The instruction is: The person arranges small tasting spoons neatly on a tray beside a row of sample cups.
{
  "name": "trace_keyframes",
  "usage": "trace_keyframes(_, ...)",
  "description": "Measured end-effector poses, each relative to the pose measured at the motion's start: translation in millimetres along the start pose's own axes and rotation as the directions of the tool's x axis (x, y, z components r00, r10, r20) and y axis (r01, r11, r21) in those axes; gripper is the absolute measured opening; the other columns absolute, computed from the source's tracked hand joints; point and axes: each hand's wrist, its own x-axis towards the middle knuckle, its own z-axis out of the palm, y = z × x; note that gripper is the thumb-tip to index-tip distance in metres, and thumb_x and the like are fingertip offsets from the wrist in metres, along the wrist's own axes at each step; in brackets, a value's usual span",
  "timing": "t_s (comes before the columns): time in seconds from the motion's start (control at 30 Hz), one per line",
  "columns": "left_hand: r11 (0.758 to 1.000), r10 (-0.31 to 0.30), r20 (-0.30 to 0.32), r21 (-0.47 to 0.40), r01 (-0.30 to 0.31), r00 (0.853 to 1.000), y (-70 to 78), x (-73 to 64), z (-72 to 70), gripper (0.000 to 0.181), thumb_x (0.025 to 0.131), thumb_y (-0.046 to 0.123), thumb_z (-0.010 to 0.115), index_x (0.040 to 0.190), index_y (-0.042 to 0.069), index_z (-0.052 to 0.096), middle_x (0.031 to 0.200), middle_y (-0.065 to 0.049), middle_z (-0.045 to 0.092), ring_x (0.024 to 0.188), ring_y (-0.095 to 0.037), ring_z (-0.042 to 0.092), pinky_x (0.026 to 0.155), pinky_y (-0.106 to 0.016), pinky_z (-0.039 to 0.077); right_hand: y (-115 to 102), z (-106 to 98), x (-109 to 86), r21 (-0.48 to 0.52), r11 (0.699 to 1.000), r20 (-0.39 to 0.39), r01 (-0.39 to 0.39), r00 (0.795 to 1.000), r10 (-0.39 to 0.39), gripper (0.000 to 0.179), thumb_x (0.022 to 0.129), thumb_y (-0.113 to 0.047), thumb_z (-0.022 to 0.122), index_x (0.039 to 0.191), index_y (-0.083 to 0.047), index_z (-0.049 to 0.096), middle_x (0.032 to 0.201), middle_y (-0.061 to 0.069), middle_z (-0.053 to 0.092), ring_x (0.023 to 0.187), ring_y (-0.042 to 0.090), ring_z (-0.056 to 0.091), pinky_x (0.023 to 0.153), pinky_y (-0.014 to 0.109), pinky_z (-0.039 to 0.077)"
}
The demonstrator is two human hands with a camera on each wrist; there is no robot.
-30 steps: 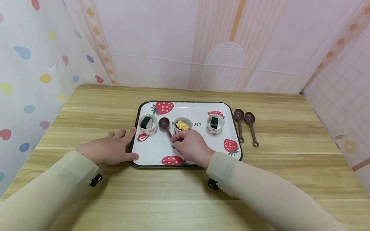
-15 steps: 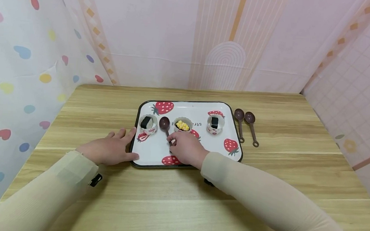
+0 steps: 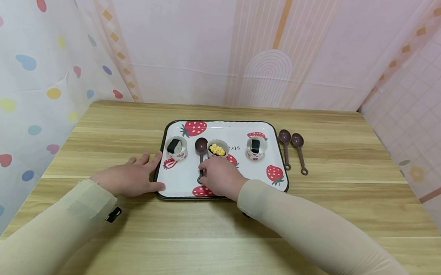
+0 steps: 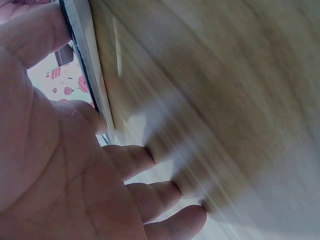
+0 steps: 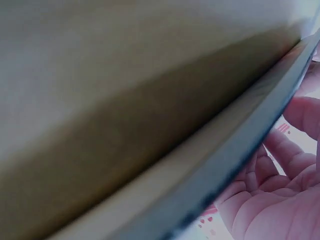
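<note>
A white tray [image 3: 180, 182] with a dark rim and strawberry prints lies on the table. A brown round-bowled spoon [image 3: 201, 145] lies on it, between the left and middle paper cups. My right hand [image 3: 223, 176] pinches the spoon's handle near the ring end, thumb and fingertips on either side. My left hand [image 3: 129, 178] rests at the tray's left edge, thumb over the rim and the other fingers spread on the wood. The middle cup [image 3: 218, 149] holds yellow-topped sushi. Black-banded white pieces sit in the left cup [image 3: 177, 148] and right cup [image 3: 256, 148].
Two more brown spoons, a nearer one [image 3: 285, 136] and an outer one [image 3: 298, 140], lie on the table just right of the tray. A wooden table [image 3: 196, 243] stretches in front of it. Patterned cloth [image 3: 173, 43] hangs behind and at both sides.
My right hand has shifted slightly left and turned the spoon, so its bowl moved right and its handle now points nearly straight toward me. My left hand has stayed still.
</note>
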Motion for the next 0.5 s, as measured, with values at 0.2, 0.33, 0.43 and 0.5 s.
trace_keyframes(0.2, 1.0, -0.001, -0.001, 0.0, 0.001, 1.0, -1.0, -0.3, 0.2, 0.11, 0.096, 0.075, 0.054, 0.17, 0.009, 0.007, 0.17, -0.038, 0.012, 0.149, -0.068, 0.019, 0.108, -0.079, 0.038, -2.0, -0.4, 2.4, -0.1, 0.995, 0.005, 0.024, 1.0, -0.024, 0.041, 0.102, -0.029, 0.071, 0.141, -0.017, 0.069, 0.133, 0.002, 0.072, 0.114, 0.015, 0.064, 0.108, 0.038, 0.055)
trace_keyframes(0.33, 1.0, -0.006, 0.009, 0.002, 0.006, 1.0, -0.8, 0.4, 0.2, 0.11, 0.096, 0.076, 0.054, 0.17, 0.009, 0.006, 0.17, -0.037, 0.011, 0.15, -0.068, 0.019, 0.108, -0.079, 0.038, -2.0, -0.2, 2.6, -0.138, 0.99, 0.004, 0.034, 0.999, -0.033, 0.041, 0.103, -0.026, 0.069, 0.143, -0.018, 0.067, 0.134, 0.002, 0.072, 0.114, 0.015, 0.064, 0.107, 0.037, 0.055)
trace_keyframes(0.43, 1.0, -0.01, 0.013, -0.001, 0.01, 1.0, -0.7, 0.8, 0.2, 0.111, 0.096, 0.075, 0.054, 0.17, 0.009, 0.005, 0.17, -0.037, 0.011, 0.15, -0.068, 0.019, 0.108, -0.079, 0.038, -2.0, 0.2, 2.2, -0.15, 0.988, 0.005, 0.036, 0.999, -0.036, 0.042, 0.102, -0.023, 0.069, 0.144, -0.018, 0.067, 0.136, 0.001, 0.072, 0.119, 0.016, 0.065, 0.108, 0.037, 0.055)
trace_keyframes(0.5, 1.0, -0.01, 0.01, -0.004, 0.01, 1.0, -0.9, 1.0, 0.4, 0.111, 0.096, 0.075, 0.055, 0.17, 0.009, 0.006, 0.17, -0.038, 0.011, 0.149, -0.068, 0.019, 0.108, -0.079, 0.038, -2.5, 0.2, 1.5, -0.147, 0.989, 0.009, 0.034, 0.999, -0.033, 0.043, 0.102, -0.023, 0.069, 0.145, -0.019, 0.066, 0.139, 0.001, 0.071, 0.123, 0.016, 0.064, 0.11, 0.036, 0.054)
